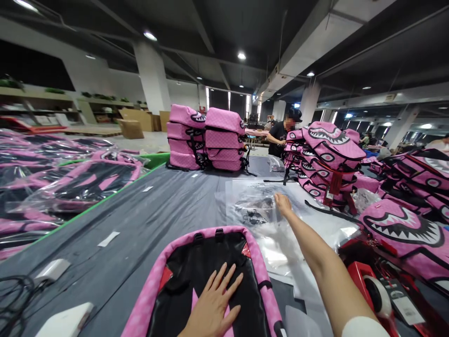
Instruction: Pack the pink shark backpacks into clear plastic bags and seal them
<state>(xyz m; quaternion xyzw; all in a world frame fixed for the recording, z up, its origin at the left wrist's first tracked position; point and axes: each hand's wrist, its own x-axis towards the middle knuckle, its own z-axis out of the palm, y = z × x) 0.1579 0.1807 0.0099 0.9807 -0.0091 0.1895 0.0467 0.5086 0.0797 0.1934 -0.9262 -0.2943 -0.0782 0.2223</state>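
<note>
The left hand (212, 304) lies flat, fingers spread, on the black back of a pink backpack (196, 262) on the counter (140, 224). The right hand (282, 203), fingers together, touches a clear plastic bag (256, 210) just ahead; whether it pinches is hard to tell. A tape roll (377, 295) sits to the right, near stacked shark-face backpacks (333, 150). Farther off, a co-worker (280, 138) stands beside another stack (206, 138).
</note>
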